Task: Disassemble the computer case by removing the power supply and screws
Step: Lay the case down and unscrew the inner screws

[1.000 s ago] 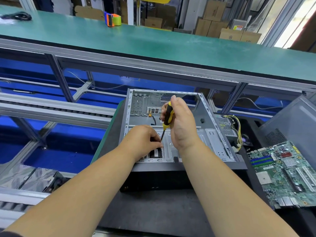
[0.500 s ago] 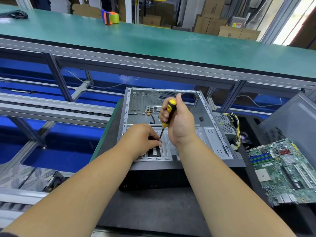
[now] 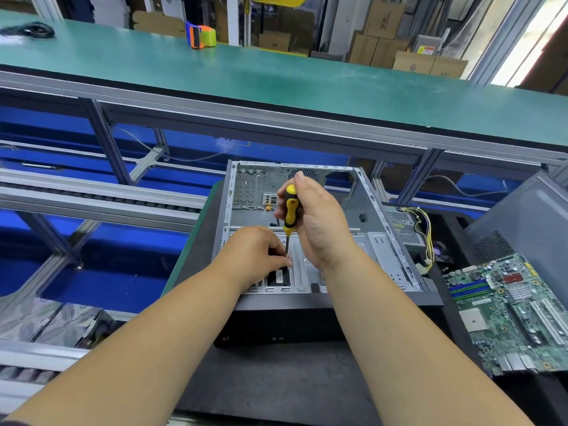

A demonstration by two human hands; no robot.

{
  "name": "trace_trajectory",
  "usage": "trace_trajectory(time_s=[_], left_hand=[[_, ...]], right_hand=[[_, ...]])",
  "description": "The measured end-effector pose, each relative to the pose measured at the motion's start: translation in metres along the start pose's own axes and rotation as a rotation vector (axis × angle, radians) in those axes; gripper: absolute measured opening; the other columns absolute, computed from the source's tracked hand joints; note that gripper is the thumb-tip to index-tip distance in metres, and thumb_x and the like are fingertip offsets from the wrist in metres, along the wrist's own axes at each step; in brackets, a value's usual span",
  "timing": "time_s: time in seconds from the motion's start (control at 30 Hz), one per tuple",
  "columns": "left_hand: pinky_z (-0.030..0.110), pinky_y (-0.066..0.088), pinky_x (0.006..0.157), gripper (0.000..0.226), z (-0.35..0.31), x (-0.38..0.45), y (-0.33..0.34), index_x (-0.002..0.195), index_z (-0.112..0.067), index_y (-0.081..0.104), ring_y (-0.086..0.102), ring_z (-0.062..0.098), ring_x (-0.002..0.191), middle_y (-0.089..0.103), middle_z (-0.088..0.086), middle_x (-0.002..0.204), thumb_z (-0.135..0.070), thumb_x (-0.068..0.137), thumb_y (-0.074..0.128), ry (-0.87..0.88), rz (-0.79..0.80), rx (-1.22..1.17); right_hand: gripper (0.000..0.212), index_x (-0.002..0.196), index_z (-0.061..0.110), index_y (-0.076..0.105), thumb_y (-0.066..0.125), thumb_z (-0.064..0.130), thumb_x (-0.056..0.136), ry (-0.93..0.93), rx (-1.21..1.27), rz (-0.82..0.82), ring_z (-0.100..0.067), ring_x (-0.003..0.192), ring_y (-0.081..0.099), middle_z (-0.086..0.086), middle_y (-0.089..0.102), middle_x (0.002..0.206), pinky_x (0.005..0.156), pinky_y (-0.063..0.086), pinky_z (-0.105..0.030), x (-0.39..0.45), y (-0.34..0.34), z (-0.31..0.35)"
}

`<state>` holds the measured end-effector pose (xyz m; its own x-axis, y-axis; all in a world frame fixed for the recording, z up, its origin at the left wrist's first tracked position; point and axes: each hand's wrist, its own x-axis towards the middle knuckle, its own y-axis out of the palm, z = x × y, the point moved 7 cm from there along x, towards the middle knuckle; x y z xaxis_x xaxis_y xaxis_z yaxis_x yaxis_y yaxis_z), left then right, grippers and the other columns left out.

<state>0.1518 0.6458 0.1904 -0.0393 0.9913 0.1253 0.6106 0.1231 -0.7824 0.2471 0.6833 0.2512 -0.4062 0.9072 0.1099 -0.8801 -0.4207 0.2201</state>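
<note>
An open grey computer case (image 3: 384, 241) lies on its side on the dark work mat. My right hand (image 3: 319, 222) grips a yellow and black screwdriver (image 3: 289, 210), held almost upright with its tip down inside the front bay of the case. My left hand (image 3: 258, 256) sits beside the shaft with its fingers curled around the tip; what they pinch is hidden. A grey power supply (image 3: 405, 229) with yellow and black wires (image 3: 427, 238) rests outside the case, against its right wall.
A green motherboard (image 3: 510, 312) lies to the right, with a dark side panel (image 3: 528, 222) leaning behind it. A green bench (image 3: 276, 81) with a tape dispenser (image 3: 199, 35) runs across the back. Conveyor rails (image 3: 92, 195) and silver bags (image 3: 46, 321) are at left.
The screwdriver handle and my right hand have shifted slightly within the case. My left hand stays at the tip.
</note>
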Motion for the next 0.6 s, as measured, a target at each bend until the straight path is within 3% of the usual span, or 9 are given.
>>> trace_trajectory(time_s=[0.17, 0.3, 0.47, 0.6], left_hand=[[0.029, 0.053, 0.072, 0.012, 0.001, 0.000, 0.000, 0.074, -0.030, 0.076, 0.059, 0.005, 0.075, 0.065, -0.013, 0.077, -0.039, 0.072, 0.083, -0.002, -0.016, -0.004], [0.029, 0.054, 0.071, 0.012, 0.001, 0.000, 0.001, 0.076, -0.030, 0.077, 0.059, 0.003, 0.073, 0.065, -0.013, 0.077, -0.040, 0.072, 0.082, -0.004, -0.004, -0.007], [0.029, 0.053, 0.072, 0.011, 0.003, 0.001, 0.001, 0.075, -0.031, 0.076, 0.060, 0.003, 0.075, 0.066, -0.012, 0.078, -0.040, 0.072, 0.082, -0.016, 0.001, -0.014], [0.030, 0.054, 0.074, 0.013, 0.002, 0.000, 0.000, 0.078, -0.030, 0.077, 0.061, 0.005, 0.077, 0.066, -0.012, 0.080, -0.040, 0.073, 0.082, -0.014, 0.001, -0.011]], right_hand=[[0.051, 0.073, 0.013, 0.059, 0.030, 0.038, 0.107, -0.013, -0.024, -0.032, -0.011, 0.055, 0.043, 0.003, 0.051, 0.057, 0.055, 0.038, -0.021, -0.001, 0.005, -0.005], [0.055, 0.074, 0.012, 0.056, 0.027, 0.046, 0.105, -0.025, 0.106, -0.006, -0.011, 0.053, 0.037, 0.002, 0.044, 0.055, 0.054, 0.034, -0.022, -0.001, 0.003, -0.004], [0.025, 0.083, 0.015, 0.046, 0.044, 0.037, 0.095, -0.034, 0.053, 0.037, -0.013, 0.057, 0.039, 0.003, 0.046, 0.060, 0.057, 0.035, -0.023, -0.004, 0.004, -0.001], [0.024, 0.080, 0.018, 0.049, 0.047, 0.027, 0.102, -0.013, 0.010, -0.020, -0.013, 0.063, 0.054, 0.003, 0.057, 0.068, 0.064, 0.042, -0.026, -0.005, -0.005, 0.002]])
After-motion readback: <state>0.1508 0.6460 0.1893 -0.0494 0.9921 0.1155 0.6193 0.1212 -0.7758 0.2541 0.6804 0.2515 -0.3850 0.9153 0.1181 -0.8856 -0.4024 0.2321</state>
